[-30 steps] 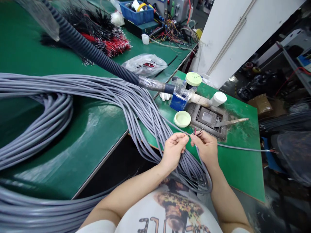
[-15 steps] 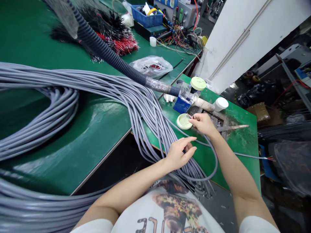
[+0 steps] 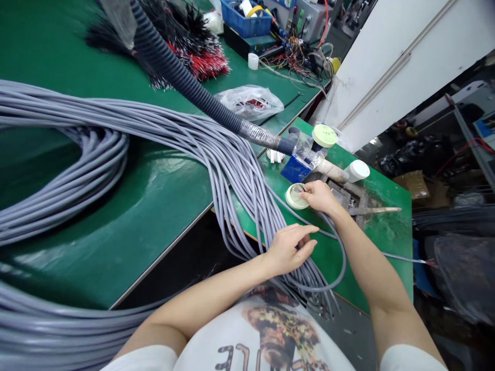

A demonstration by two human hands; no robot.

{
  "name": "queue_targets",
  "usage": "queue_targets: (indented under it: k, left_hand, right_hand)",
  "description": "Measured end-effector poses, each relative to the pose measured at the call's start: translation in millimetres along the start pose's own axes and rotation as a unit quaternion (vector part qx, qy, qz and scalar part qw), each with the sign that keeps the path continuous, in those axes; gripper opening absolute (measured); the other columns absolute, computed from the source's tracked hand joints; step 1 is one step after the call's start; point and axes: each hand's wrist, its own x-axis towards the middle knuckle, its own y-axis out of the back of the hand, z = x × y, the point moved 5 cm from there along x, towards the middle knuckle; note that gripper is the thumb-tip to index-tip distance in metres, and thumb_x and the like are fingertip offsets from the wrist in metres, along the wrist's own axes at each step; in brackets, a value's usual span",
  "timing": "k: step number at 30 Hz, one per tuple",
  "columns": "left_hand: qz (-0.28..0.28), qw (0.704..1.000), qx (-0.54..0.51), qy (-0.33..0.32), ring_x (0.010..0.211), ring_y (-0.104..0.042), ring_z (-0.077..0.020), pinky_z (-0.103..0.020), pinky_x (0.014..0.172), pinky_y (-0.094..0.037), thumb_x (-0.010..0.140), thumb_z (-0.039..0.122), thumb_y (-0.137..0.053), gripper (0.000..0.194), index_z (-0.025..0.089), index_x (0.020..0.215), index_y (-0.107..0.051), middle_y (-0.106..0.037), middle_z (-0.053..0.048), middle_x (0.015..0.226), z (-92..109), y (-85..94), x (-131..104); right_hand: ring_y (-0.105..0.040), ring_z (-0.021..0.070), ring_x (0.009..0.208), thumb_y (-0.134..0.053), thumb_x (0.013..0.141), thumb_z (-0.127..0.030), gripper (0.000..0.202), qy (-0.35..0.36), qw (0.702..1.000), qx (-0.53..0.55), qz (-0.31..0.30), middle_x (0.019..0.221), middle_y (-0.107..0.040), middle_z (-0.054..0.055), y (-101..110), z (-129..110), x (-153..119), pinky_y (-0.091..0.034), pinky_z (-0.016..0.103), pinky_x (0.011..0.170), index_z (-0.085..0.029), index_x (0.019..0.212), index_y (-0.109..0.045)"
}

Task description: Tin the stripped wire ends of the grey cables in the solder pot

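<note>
Pinched in my right hand (image 3: pixel 320 197) is the end of a grey cable, its thin stripped wires (image 3: pixel 298 189) reaching over a small pale-yellow round dish (image 3: pixel 296 201). The cable loops down from that hand in a wide curve (image 3: pixel 343 263). My left hand (image 3: pixel 291 248) hovers above the thick bundle of grey cables (image 3: pixel 247 190), thumb and fingers apart, with nothing seen between them. Whether the wire tips touch the dish, I cannot tell.
A dark corrugated hose (image 3: pixel 181 77) slants across to a pale nozzle (image 3: pixel 332 170) by a blue box (image 3: pixel 296 169). A grimy metal tray with a flat-handled tool (image 3: pixel 375 210) lies right of my hand. White (image 3: pixel 358 170) and yellow-lidded (image 3: pixel 324 135) containers stand behind.
My right hand has shifted a little so the wire ends now lie over the middle of the dish. My left hand stays open. The whole view has shifted slightly.
</note>
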Motion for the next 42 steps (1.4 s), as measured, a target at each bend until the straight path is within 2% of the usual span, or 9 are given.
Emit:
queue_targets:
  k: [3,5,7,10,14,17,35,39,42]
  left_hand:
    - [0.005,1.000,0.002,-0.004,0.064,-0.055,-0.0149,-0.028,0.068,-0.045,0.088,0.023,-0.051,0.027,0.016,0.113,-0.058,-0.062,-0.003,0.071,1,1.5,0]
    - [0.005,1.000,0.000,-0.004,0.064,-0.055,-0.0148,-0.028,0.068,-0.045,0.088,0.022,-0.052,0.026,0.016,0.112,-0.058,-0.063,-0.003,0.071,1,1.9,1]
    - [0.003,1.000,-0.004,0.001,0.064,-0.056,-0.0151,-0.028,0.068,-0.045,0.088,0.023,-0.052,0.027,0.016,0.113,-0.058,-0.063,-0.004,0.071,0,1.6,0]
    - [0.001,1.000,-0.014,0.001,0.066,-0.057,-0.0154,-0.028,0.068,-0.045,0.087,0.022,-0.053,0.027,0.018,0.113,-0.058,-0.063,-0.004,0.072,-1,0.9,0]
    - [0.006,1.000,-0.021,-0.004,0.067,-0.056,-0.0153,-0.028,0.069,-0.044,0.086,0.020,-0.054,0.028,0.018,0.114,-0.059,-0.063,-0.004,0.073,-2,0.6,-1]
    - [0.008,1.000,-0.020,-0.002,0.064,-0.055,-0.0145,-0.028,0.068,-0.043,0.086,0.020,-0.054,0.029,0.018,0.114,-0.059,-0.062,-0.003,0.072,-2,0.4,-1]
    - [0.009,1.000,-0.022,0.003,0.064,-0.055,-0.0143,-0.028,0.068,-0.044,0.086,0.020,-0.054,0.028,0.019,0.113,-0.060,-0.061,-0.003,0.072,-3,-1.1,-2]
    - [0.011,1.000,-0.017,-0.001,0.064,-0.055,-0.0139,-0.027,0.067,-0.044,0.086,0.019,-0.055,0.027,0.018,0.113,-0.059,-0.061,-0.002,0.071,-2,-0.6,-1]
    - [0.013,1.000,-0.019,-0.004,0.064,-0.055,-0.0138,-0.027,0.067,-0.044,0.085,0.018,-0.055,0.028,0.018,0.113,-0.059,-0.062,-0.003,0.072,-2,-0.2,0]
  right_hand:
    - [-0.034,0.0086,0.050,-0.058,0.072,-0.031,0.030,0.026,0.999,0.020,0.008,0.048,-0.040,-0.004,11,1,-8,-0.021,0.026,0.050,-0.018,0.050,-0.044]
    - [-0.034,0.0082,0.049,-0.057,0.074,-0.034,0.033,0.041,0.998,0.051,0.023,0.047,-0.039,-0.004,24,11,-18,-0.021,0.025,0.050,-0.017,0.050,-0.043]
    - [-0.034,0.0080,0.048,-0.057,0.074,-0.039,0.034,0.021,0.995,0.094,0.039,0.047,-0.041,-0.004,36,34,-29,-0.022,0.025,0.048,-0.017,0.052,-0.045]
    - [-0.033,0.0074,0.045,-0.060,0.072,-0.045,0.036,-0.048,0.987,0.139,0.069,0.046,-0.045,-0.003,46,83,-43,-0.022,0.024,0.046,-0.016,0.052,-0.049]
    - [-0.034,0.0070,0.044,-0.064,0.067,-0.049,0.040,-0.119,0.973,0.158,0.120,0.044,-0.047,-0.003,42,141,-49,-0.024,0.024,0.046,-0.016,0.049,-0.051]
    - [-0.035,0.0072,0.043,-0.064,0.065,-0.051,0.041,-0.144,0.967,0.159,0.136,0.044,-0.047,-0.002,34,162,-46,-0.025,0.024,0.046,-0.015,0.048,-0.052]
    - [-0.029,0.0059,0.038,-0.066,0.061,-0.042,0.033,-0.188,0.960,0.152,0.140,0.036,-0.041,-0.005,22,170,-31,-0.020,0.024,0.043,-0.016,0.045,-0.052]
    - [-0.032,0.0064,0.041,-0.065,0.063,-0.041,0.034,-0.177,0.959,0.161,0.150,0.039,-0.043,-0.004,31,161,-38,-0.022,0.025,0.044,-0.016,0.045,-0.051]
    - [-0.038,0.0074,0.045,-0.065,0.067,-0.043,0.035,-0.145,0.957,0.200,0.155,0.046,-0.050,-0.002,43,143,-56,-0.027,0.024,0.048,-0.015,0.049,-0.053]
